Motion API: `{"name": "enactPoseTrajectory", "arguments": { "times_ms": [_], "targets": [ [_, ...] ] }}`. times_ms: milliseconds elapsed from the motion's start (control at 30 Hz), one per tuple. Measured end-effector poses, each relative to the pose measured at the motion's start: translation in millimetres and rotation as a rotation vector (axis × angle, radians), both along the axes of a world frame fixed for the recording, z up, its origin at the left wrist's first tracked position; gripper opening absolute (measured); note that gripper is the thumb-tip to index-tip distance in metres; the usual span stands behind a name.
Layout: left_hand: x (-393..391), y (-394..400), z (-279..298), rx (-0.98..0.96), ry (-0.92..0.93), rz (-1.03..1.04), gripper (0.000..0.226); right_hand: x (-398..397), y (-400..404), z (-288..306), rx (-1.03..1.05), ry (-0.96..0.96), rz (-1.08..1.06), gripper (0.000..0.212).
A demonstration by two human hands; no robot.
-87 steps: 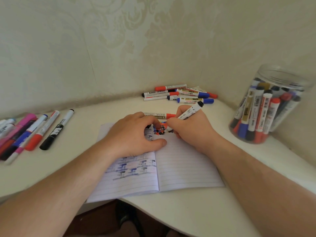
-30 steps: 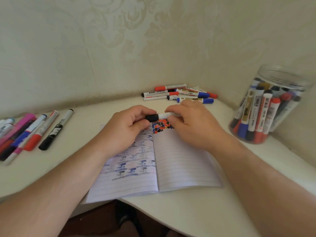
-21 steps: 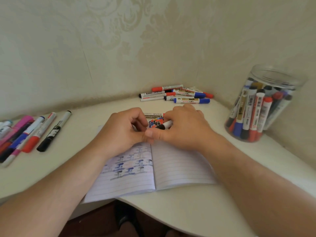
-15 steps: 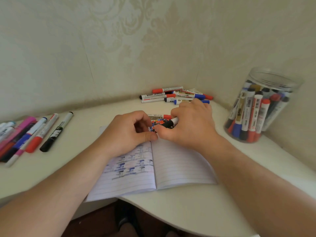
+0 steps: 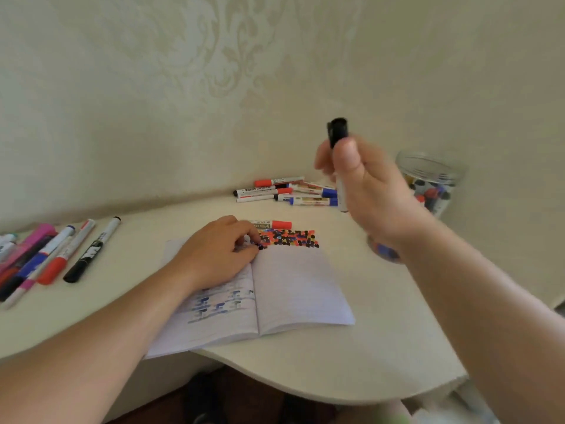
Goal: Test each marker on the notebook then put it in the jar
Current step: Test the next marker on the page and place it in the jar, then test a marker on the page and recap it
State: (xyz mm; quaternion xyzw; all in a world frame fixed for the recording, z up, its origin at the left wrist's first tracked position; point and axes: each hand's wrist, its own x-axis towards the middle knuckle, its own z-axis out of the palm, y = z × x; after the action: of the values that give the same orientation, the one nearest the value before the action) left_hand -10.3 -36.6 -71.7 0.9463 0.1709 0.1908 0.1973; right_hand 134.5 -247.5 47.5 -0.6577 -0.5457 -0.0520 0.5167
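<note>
Head view: right hand (image 5: 371, 191) raised, gripping capped black marker (image 5: 337, 133) upright, left of jar (image 5: 429, 182). Left hand (image 5: 218, 255), fingers curled, rests on open notebook (image 5: 293, 289), near centre of table (image 5: 382, 347).

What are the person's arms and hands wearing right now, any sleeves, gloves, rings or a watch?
Nothing is worn on what shows. The left hand and right hand are both bare, with no gloves, and no rings can be made out, though the right one is blurred. Both forearms are bare to the picture's edge, with no sleeve, watch or band in view.
</note>
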Motion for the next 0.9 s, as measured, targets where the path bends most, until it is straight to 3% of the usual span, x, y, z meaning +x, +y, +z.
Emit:
{"name": "enactPoseTrajectory", "arguments": {
  "times_ms": [167,300,467,633,800,900],
  "targets": [
    [2,-1,-2,0.037,0.022,-0.001,0.008,58,-70,77,0.184,-0.073,-0.264,0.031],
    [3,-3,-2,0.052,0.028,0.019,0.007,101,-97,72,0.05,-0.074,-0.485,0.01],
    [3,-8,-2,0.122,0.036,0.063,0.028,96,-103,53,-0.07,-0.128,-0.55,0.034],
    [1,-13,3,0.206,0.116,0.086,0.052,88,-104,54,-0.046,-0.262,-0.626,0.026],
    [5,-7,2,0.189,0.238,0.065,0.084,94,-106,41,-0.237,-0.183,-0.673,0.027],
    [9,-6,1,0.18,0.268,0.054,0.088,94,-108,35,-0.335,-0.187,-0.665,0.024]
  ]
}}
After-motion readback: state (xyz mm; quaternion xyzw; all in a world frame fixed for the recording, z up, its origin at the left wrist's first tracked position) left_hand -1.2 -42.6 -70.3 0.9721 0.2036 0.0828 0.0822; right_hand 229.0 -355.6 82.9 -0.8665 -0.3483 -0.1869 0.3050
